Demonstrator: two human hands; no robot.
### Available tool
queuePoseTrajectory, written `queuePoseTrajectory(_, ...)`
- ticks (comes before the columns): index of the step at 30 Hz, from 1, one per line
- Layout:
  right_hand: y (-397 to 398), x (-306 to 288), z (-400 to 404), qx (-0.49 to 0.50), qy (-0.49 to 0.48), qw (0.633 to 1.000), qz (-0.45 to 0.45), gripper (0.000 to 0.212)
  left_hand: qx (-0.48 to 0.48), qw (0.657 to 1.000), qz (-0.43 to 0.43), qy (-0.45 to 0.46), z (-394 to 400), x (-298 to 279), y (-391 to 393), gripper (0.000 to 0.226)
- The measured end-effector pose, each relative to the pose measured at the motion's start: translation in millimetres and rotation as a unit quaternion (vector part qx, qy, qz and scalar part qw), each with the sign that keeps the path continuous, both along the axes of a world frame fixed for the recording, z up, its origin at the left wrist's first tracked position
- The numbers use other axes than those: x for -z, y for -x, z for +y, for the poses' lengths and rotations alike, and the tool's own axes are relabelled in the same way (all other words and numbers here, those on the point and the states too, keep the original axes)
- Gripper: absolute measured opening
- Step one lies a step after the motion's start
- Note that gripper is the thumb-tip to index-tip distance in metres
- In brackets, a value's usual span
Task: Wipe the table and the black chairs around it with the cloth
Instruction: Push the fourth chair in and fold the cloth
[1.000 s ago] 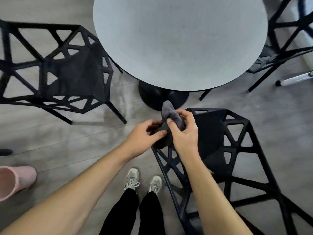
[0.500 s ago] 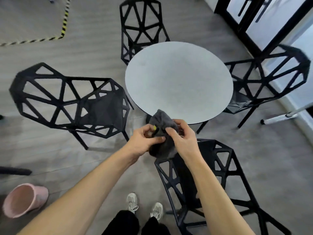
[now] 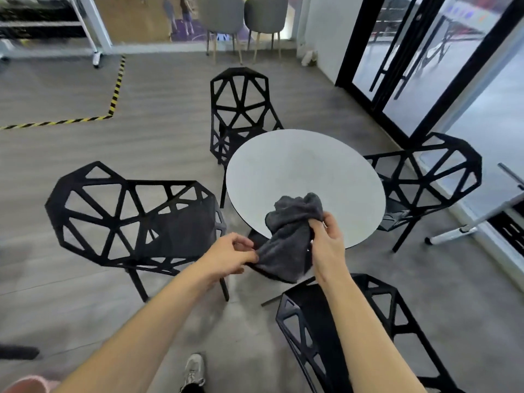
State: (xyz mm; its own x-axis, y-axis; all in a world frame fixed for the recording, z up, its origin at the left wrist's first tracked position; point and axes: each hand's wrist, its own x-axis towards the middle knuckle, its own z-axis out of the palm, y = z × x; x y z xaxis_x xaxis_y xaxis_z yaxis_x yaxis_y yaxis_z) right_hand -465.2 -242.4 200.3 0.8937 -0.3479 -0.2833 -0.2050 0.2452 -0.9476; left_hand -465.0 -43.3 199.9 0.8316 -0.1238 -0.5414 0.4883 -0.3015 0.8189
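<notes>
Grey plank floor (image 3: pixel 158 143), hazard tape (image 3: pixel 114 95), glass doors (image 3: pixel 425 66).

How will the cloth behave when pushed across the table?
The cloth is probably floppy: it sags and bunches between both hands. Its fuzzy pile suggests it grips rather than slides, so it may crumple unless pressed flat. It looks light.

The cloth (image 3: pixel 289 234), bunched small between both hands a second ago, has been drawn out longer: its lower corner is pinched by the left hand (image 3: pixel 229 258), its upper bunch gripped by the right hand (image 3: pixel 326 239) over the worktop (image 3: pixel 306 165) edge.
</notes>
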Motion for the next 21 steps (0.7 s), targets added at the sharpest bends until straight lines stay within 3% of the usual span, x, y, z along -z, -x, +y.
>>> queuePoseTrajectory(3,-12,-12,34,-0.013,0.024,1.0,-0.007,0.013,0.047,0.997,-0.047,0.026,31,-10,-26,0.09)
queuePoseTrajectory(5,-17,-19,58,-0.027,0.016,0.999,-0.015,0.012,0.072,0.992,-0.043,0.093,48,-15,-43,0.103)
queuePoseTrajectory(12,-32,-37,109,-0.009,0.008,1.0,-0.012,0.011,0.09,0.973,-0.056,0.204,93,-15,-85,0.032)
queuePoseTrajectory(15,-37,-35,116,-0.026,0.116,0.993,-0.008,0.016,0.046,0.967,0.0,0.25,97,-13,-98,0.026)
queuePoseTrajectory(18,-45,-26,125,-0.037,0.213,0.976,0.003,0.02,-0.015,0.97,0.025,0.241,90,-19,-109,0.022)
queuePoseTrajectory(21,-52,-18,129,-0.022,0.183,0.982,0.039,0.029,-0.037,0.976,0.015,0.212,85,-13,-123,0.023)
